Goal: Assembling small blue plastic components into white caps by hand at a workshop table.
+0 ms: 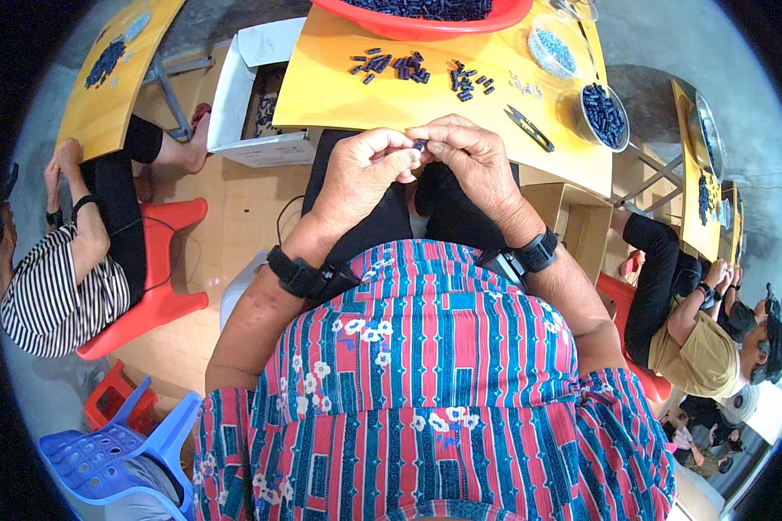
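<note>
My left hand [362, 169] and my right hand [472, 161] meet in front of me, just below the near edge of the yellow table [339, 91]. Together their fingertips pinch one small dark blue part [420, 145]. Both wrists wear black bands. On the table beyond my hands lie several loose dark blue parts [395, 65] in two small heaps. A pair of black snips [528, 127] lies to the right of them.
A red basin [426, 22] of blue parts stands at the table's far edge, clear bowls [601, 113] at its right. A white box [256, 104] sits on the floor left. People sit at either side, on red stools [161, 286]; a blue chair [113, 456] stands lower left.
</note>
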A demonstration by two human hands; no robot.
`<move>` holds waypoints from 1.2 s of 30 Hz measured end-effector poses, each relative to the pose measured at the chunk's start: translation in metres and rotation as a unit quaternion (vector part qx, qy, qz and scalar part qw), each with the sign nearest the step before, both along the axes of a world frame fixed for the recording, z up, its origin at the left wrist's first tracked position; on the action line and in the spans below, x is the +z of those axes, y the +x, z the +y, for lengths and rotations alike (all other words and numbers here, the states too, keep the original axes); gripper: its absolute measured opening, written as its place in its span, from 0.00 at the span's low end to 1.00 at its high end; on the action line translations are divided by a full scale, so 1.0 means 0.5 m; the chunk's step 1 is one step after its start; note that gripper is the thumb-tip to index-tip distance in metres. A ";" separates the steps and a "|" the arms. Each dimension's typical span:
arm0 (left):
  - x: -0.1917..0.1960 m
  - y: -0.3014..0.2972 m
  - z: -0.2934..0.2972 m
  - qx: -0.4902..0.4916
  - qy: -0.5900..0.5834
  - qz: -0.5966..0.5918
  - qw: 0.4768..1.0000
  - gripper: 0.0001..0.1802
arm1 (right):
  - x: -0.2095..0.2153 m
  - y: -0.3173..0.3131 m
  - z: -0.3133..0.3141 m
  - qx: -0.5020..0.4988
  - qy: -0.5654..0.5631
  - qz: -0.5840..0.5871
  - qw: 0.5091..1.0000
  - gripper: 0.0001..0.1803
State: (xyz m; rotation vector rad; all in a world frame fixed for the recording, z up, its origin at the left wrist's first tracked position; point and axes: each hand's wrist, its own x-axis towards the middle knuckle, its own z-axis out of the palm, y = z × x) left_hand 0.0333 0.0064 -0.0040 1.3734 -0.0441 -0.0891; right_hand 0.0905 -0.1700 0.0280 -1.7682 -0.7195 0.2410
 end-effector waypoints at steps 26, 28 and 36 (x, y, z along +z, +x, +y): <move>-0.012 0.084 -0.009 0.068 0.244 -0.123 0.960 0.05 | -0.023 0.063 0.002 -0.099 0.030 0.258 0.961 0.09; -0.015 0.076 -0.010 0.064 0.202 -0.100 0.972 0.05 | -0.021 0.056 0.000 -0.107 0.050 0.293 0.949 0.10; -0.009 0.053 -0.008 0.021 0.055 -0.006 0.998 0.05 | -0.014 0.049 -0.007 -0.046 0.078 0.326 0.941 0.12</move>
